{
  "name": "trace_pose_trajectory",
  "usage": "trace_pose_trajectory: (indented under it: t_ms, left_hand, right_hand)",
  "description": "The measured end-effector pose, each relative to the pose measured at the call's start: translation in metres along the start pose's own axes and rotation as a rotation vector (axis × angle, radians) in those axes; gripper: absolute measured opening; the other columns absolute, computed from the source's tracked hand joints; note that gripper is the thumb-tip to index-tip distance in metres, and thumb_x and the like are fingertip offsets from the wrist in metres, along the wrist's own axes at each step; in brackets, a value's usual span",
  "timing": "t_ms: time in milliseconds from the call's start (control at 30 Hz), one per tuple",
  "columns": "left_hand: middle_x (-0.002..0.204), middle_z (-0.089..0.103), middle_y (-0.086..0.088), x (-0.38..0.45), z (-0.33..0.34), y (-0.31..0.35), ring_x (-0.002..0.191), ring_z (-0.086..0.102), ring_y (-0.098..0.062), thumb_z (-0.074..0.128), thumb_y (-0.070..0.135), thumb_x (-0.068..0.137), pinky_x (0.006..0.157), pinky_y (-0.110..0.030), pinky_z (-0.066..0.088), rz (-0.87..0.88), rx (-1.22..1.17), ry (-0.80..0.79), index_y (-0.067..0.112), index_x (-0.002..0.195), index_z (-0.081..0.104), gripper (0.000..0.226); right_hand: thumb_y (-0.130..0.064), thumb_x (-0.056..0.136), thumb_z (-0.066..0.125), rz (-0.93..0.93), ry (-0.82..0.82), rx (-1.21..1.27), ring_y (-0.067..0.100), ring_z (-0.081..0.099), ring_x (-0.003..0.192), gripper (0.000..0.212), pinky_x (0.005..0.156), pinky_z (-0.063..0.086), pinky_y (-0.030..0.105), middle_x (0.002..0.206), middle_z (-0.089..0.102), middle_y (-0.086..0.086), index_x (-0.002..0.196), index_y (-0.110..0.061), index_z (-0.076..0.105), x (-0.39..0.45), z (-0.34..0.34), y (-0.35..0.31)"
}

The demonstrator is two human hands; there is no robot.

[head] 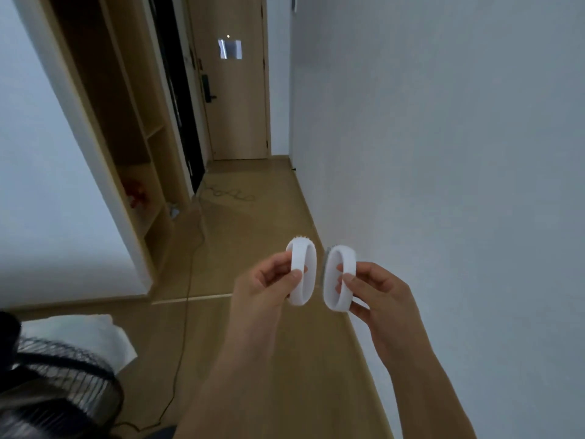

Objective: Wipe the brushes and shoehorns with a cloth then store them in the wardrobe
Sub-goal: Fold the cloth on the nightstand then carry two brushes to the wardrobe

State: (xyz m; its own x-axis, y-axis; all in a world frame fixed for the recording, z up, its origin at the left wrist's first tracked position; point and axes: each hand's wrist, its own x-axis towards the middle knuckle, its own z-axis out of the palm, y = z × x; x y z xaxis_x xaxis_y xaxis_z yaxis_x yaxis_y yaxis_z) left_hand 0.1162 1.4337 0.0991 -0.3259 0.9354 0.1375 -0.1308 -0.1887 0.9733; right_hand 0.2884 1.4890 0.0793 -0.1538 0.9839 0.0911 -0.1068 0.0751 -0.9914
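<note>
I have 2 white oval brushes up in front of me, 1 in each hand, held out over the wooden floor of the corridor. My left hand pinches the left brush by its loop handle, thumb on the near face and fingers curled behind, so the bristles, visible as a toothed edge at the top, point away from my palm. My right hand grips the right brush the same way, thumb pressed on the strap and fingers wrapped round the back; a grey bristle edge shows on its left side. The 2 brushes sit just beside each other without touching, which I judge keeps both free to be carried and set down separately. No cloth is in either hand, so I take it these are on their way to storage. The wardrobe stands open on the left, well apart from my hands; its shelves are mostly bare as far as I can see, with something red on a lower shelf that is too blurred to name. A cable trails along the floor toward it, which I would step over, and a black fan sits at lower left.
</note>
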Motion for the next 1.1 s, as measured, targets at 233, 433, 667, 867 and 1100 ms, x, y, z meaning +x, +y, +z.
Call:
trace_pose_trajectory:
  t_ms: [233,433,667,867,1100]
  left_hand:
    - [0.101,0.075,0.008,0.098,0.042,-0.011,0.092,0.071,-0.009,0.068,0.008,0.088,0.072,-0.019,0.058,0.045,0.033,0.067,0.030,0.106,0.073,0.029]
    - [0.100,0.076,0.008,0.179,0.052,-0.036,0.092,0.071,-0.009,0.070,0.006,0.086,0.069,-0.016,0.055,0.026,0.025,0.126,0.027,0.108,0.073,0.030]
    - [0.104,0.075,0.000,0.306,0.055,-0.067,0.100,0.069,-0.022,0.069,0.005,0.085,0.086,-0.037,0.055,0.010,-0.046,0.090,0.021,0.110,0.073,0.031]
    - [0.104,0.076,0.004,0.437,0.041,-0.062,0.098,0.071,-0.015,0.069,0.004,0.086,0.088,-0.037,0.055,0.014,-0.057,0.052,0.022,0.111,0.073,0.031]
    - [0.102,0.075,0.009,0.561,-0.008,-0.057,0.096,0.070,-0.009,0.070,0.009,0.086,0.084,-0.031,0.055,0.078,0.003,0.121,0.033,0.105,0.073,0.031]
  right_hand:
    - [-0.020,0.090,0.072,-0.007,-0.045,-0.009,0.020,0.073,0.097,0.018,0.089,0.060,0.047,0.101,0.077,-0.001,0.106,-0.026,0.076,0.120,-0.024,0.002]
    - [-0.019,0.089,0.072,0.011,-0.056,-0.020,0.019,0.074,0.096,0.017,0.089,0.060,0.046,0.101,0.077,-0.002,0.103,-0.029,0.077,0.203,-0.025,0.019]
    - [-0.014,0.092,0.067,-0.007,-0.005,0.006,0.019,0.074,0.096,0.018,0.078,0.059,0.032,0.101,0.077,0.001,0.105,-0.022,0.077,0.313,-0.015,0.032]
    - [-0.009,0.094,0.064,-0.026,0.032,0.031,0.019,0.074,0.093,0.018,0.072,0.060,0.026,0.099,0.077,0.003,0.105,-0.017,0.076,0.438,0.027,0.022]
    - [-0.017,0.094,0.067,-0.051,-0.012,0.007,0.020,0.073,0.098,0.017,0.083,0.060,0.037,0.102,0.077,0.000,0.103,-0.026,0.078,0.560,0.088,0.033]
